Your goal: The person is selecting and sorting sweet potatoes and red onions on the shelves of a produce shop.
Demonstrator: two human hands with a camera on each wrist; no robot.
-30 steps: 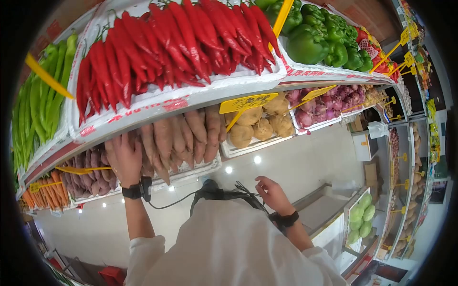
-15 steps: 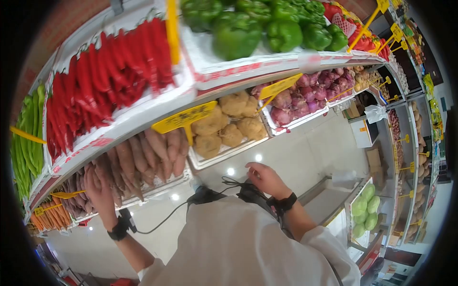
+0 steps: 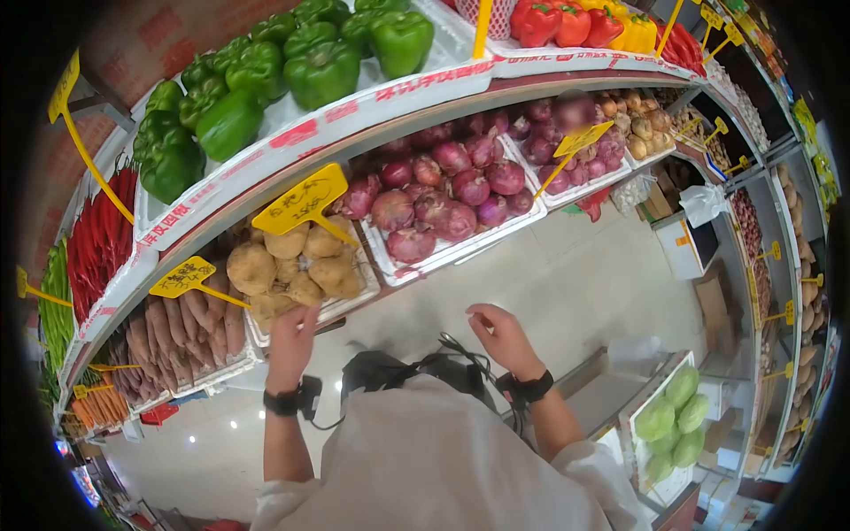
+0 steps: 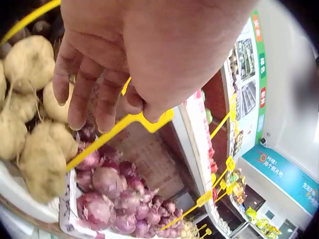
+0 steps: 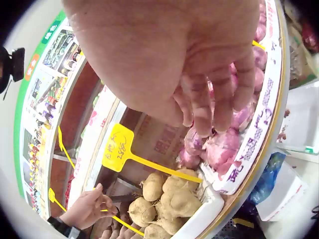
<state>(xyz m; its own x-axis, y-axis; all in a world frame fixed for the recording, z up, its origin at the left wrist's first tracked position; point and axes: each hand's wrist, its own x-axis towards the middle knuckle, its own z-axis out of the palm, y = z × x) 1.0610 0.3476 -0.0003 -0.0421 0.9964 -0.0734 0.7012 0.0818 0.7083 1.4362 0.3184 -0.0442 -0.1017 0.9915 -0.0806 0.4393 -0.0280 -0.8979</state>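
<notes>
My left hand (image 3: pixel 290 350) is at the front edge of a white tray of round tan jicama-like roots (image 3: pixel 332 273). Its fingertips overlap the lowest roots in the head view. In the left wrist view its fingers (image 4: pixel 87 94) hang loosely with nothing in them, and a yellow price sign (image 4: pixel 154 121) shows behind. Out over the floor, my right hand (image 3: pixel 506 338) is held in front of the belly, below the tray of red onions (image 3: pixel 429 190). Its fingers (image 5: pixel 202 112) are relaxed and hold nothing.
Sweet potatoes (image 3: pixel 186 332) and carrots (image 3: pixel 106 405) lie to the left on the lower shelf. Green bell peppers (image 3: pixel 323 71) and red chillies (image 3: pixel 99 243) fill the upper one. Yellow price signs (image 3: pixel 305 199) stick out over the trays. Pale green melons (image 3: pixel 673 416) sit at the lower right.
The body has moved rightward along the shelf. My left hand has left the sweet potatoes and come to the jicama-like roots. The right hand keeps its pose before the body.
</notes>
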